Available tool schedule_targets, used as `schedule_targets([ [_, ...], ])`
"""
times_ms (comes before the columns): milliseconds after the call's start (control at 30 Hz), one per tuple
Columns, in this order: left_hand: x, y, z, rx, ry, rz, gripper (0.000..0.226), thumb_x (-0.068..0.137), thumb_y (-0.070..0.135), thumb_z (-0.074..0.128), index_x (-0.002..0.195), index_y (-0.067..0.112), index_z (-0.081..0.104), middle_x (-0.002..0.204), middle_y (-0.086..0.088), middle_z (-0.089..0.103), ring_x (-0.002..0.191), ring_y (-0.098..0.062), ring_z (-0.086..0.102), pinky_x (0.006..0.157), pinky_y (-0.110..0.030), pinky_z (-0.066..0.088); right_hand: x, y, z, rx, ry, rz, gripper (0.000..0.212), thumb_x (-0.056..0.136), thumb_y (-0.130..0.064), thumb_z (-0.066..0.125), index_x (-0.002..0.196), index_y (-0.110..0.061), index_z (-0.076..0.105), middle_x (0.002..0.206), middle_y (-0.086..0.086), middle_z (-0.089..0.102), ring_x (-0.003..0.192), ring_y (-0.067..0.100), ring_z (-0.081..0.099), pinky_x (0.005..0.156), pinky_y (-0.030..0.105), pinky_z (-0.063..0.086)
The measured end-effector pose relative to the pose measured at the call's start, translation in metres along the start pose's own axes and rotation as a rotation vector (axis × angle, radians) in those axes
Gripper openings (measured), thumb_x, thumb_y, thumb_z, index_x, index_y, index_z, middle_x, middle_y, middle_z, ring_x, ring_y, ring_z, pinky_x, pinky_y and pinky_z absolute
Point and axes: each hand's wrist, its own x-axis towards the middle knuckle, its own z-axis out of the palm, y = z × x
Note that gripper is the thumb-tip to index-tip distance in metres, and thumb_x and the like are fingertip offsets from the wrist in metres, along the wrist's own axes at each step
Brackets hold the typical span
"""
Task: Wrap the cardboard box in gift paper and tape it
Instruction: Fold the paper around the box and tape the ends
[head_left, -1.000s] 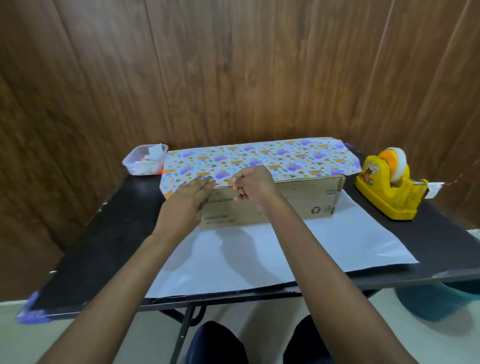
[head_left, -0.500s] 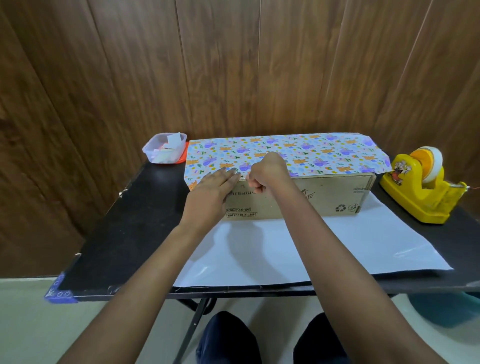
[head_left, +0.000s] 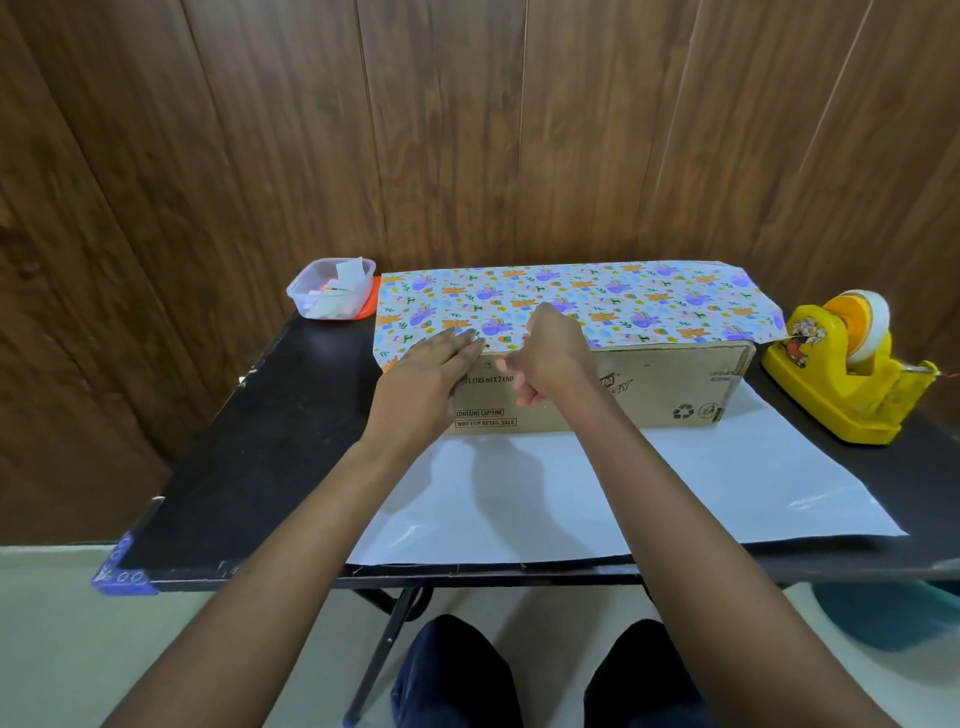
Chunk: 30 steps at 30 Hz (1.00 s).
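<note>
Single head view looks forward and down, close over table (head_left: 270, 441)

Long brown cardboard box (head_left: 649, 395) lies lengthwise on black desk (head_left: 260, 441). Animal-print gift paper (head_left: 623, 299) is folded over its top, white underside spread flat in front. Left hand (head_left: 421, 379) lies flat, straight fingers (head_left: 462, 343) pressing the paper's edge at the box's front top rim. Right hand (head_left: 550, 353) is just beside it, curled; contents, if any, hidden. Yellow plastic tape dispenser (head_left: 841, 379) stands right of the box; clear plastic tub of paper scraps (head_left: 332, 288) sits at far left.
</note>
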Motion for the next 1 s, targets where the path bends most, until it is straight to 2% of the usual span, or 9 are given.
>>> schedule_targets([
  [200,0.0,0.0,0.001,0.016,0.015,0.022,0.043,0.071,0.003,0.072,0.114,0.011,0.067,0.115,-0.006,0.067,0.104,-0.027,0.065,0.067,-0.032,0.056,-0.007,0.02,0.007,-0.159,0.098,-0.143,0.036,0.087,-0.017,0.064,0.116,-0.006,0.046,0.088,0.014,0.068,0.067,0.025,0.054,0.067,0.035,0.05],
  [333,0.0,-0.001,0.001,0.003,-0.009,-0.008,0.048,0.071,0.002,0.076,0.116,0.013,0.066,0.117,-0.004,0.067,0.106,-0.025,0.065,0.066,-0.03,0.055,0.008,0.008,-0.001,-0.142,0.125,-0.108,0.033,0.084,-0.041,0.066,0.095,-0.012,0.056,0.083,0.007,0.065,0.077,0.027,0.061,0.065,0.03,0.044],
  [433,0.0,0.0,0.001,0.005,-0.017,-0.008,0.049,0.07,0.002,0.076,0.117,0.014,0.066,0.117,-0.002,0.066,0.106,-0.024,0.065,0.065,-0.029,0.055,0.02,-0.005,-0.002,-0.295,0.115,-0.031,0.045,0.083,-0.044,0.067,0.065,-0.015,0.037,0.065,0.0,0.046,0.075,0.024,0.051,0.05,0.022,0.028],
  [533,0.0,-0.001,0.001,0.019,0.004,0.0,0.05,0.066,0.0,0.079,0.113,0.012,0.068,0.114,-0.002,0.068,0.101,-0.023,0.067,0.065,-0.028,0.055,0.028,-0.01,0.0,-0.283,0.155,0.033,0.047,0.086,-0.038,0.066,0.062,-0.017,0.031,0.067,0.0,0.046,0.078,0.023,0.049,0.05,0.024,0.028],
  [667,0.005,0.0,-0.003,0.069,0.003,0.02,0.036,0.07,0.011,0.076,0.105,0.009,0.07,0.104,-0.007,0.071,0.09,-0.027,0.069,0.066,-0.031,0.055,0.027,0.01,-0.002,-0.029,0.176,-0.014,0.041,0.094,-0.039,0.052,0.062,-0.018,0.035,0.071,0.004,0.058,0.069,0.024,0.058,0.054,0.026,0.034],
  [767,0.018,0.01,-0.009,0.113,-0.1,0.009,0.024,0.075,0.018,0.075,0.093,0.004,0.068,0.09,-0.011,0.067,0.08,-0.033,0.064,0.068,-0.033,0.05,0.011,0.041,-0.017,0.157,0.162,-0.038,0.038,0.094,-0.031,0.051,0.061,-0.015,0.04,0.056,0.007,0.054,0.034,0.008,0.049,0.053,0.028,0.036],
  [900,0.024,0.024,0.003,0.162,-0.203,0.088,0.048,0.068,0.019,0.081,0.107,-0.002,0.061,0.108,-0.018,0.064,0.095,-0.037,0.062,0.082,-0.043,0.051,-0.022,0.083,-0.047,0.127,-0.131,-0.114,0.025,0.088,-0.022,0.063,0.067,-0.014,0.052,0.058,0.003,0.056,0.048,0.014,0.049,0.051,0.025,0.039],
  [967,0.023,0.033,0.008,0.198,-0.254,0.129,0.063,0.066,0.022,0.082,0.119,-0.002,0.058,0.119,-0.018,0.061,0.103,-0.035,0.061,0.087,-0.048,0.05,-0.04,0.097,-0.059,-0.1,-0.39,-0.166,0.012,0.081,-0.027,0.072,0.083,-0.019,0.063,0.079,-0.002,0.061,0.074,0.015,0.056,0.068,0.028,0.046],
  [1000,0.023,0.037,0.009,0.212,-0.256,0.126,0.065,0.066,0.024,0.082,0.121,0.0,0.057,0.119,-0.017,0.061,0.103,-0.034,0.061,0.087,-0.049,0.05,-0.049,0.104,-0.062,-0.247,-0.486,-0.192,0.023,0.078,-0.03,0.075,0.097,-0.024,0.065,0.097,-0.005,0.06,0.093,0.014,0.056,0.082,0.029,0.045],
])
